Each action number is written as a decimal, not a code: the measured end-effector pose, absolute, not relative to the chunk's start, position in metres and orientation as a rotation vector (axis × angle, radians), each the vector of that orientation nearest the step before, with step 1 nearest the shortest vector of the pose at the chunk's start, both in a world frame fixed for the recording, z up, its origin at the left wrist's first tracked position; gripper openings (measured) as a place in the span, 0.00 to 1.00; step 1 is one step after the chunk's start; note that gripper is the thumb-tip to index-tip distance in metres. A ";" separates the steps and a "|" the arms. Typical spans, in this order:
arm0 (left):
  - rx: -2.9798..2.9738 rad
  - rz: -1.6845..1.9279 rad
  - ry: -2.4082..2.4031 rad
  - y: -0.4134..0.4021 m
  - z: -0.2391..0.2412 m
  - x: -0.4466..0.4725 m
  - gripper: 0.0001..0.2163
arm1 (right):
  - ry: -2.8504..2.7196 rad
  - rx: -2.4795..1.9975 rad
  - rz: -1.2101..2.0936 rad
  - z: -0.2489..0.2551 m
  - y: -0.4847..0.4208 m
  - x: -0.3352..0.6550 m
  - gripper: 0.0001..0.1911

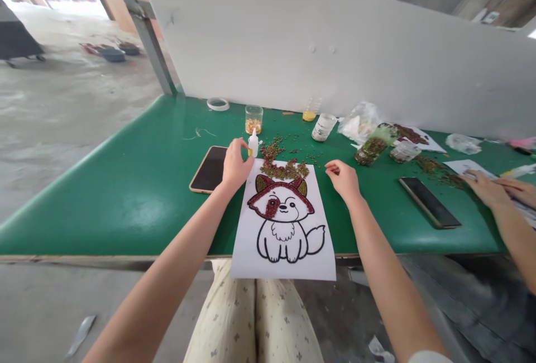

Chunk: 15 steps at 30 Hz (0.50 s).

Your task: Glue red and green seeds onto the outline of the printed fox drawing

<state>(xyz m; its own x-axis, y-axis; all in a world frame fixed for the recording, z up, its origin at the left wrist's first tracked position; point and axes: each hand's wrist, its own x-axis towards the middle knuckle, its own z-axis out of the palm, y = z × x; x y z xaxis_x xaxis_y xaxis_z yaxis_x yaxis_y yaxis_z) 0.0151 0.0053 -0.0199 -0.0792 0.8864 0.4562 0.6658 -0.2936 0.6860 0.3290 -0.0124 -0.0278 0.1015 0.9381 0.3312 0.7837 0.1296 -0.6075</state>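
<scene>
My left hand [237, 163] has its thumb and fingers closed on a small white glue bottle [253, 145], which stands upright beyond the paper's top left corner. A paper sheet [247, 246] with an outlined fox-like animal lies before me, its lower edge over the table edge. Dark red and green grains fill parts of the animal's head [281, 198]; its body is bare white. Loose green and red grains [285, 170] are heaped along the sheet's top. Right of the sheet, my right hand [343, 177] hovers with fingertips pinched together; anything between them is too small to see.
A phone [209, 168] lies by my left hand, another phone [430, 202] at right. Behind are a cup of yellow kernels [253, 120], a white cup [324, 127], a tilted jar of grains [374, 145] and a plastic bag [360, 122]. A co-worker's hands [486, 189] work at far right.
</scene>
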 end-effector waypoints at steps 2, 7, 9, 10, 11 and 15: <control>2.035 1.186 1.636 0.005 -0.021 0.015 0.09 | -1.709 -1.672 0.294 -0.029 -0.012 0.329 0.08; 2.120 0.940 1.590 0.009 -0.028 0.014 0.23 | -1.731 -1.617 0.344 -0.030 -0.012 0.328 0.09; 2.128 0.936 1.546 0.012 -0.031 0.013 0.28 | -1.743 -1.592 0.353 -0.029 -0.012 0.328 0.09; 2.124 0.947 1.531 0.013 -0.031 0.012 0.29 | -1.743 -1.584 0.348 -0.029 -0.012 0.328 0.09; 2.114 0.957 1.524 0.014 -0.031 0.012 0.30 | -1.736 -1.582 0.328 -0.028 -0.012 0.329 0.09; 2.017 0.984 1.567 0.013 -0.027 0.012 0.32 | -1.677 -1.584 0.175 -0.024 -0.013 0.332 0.09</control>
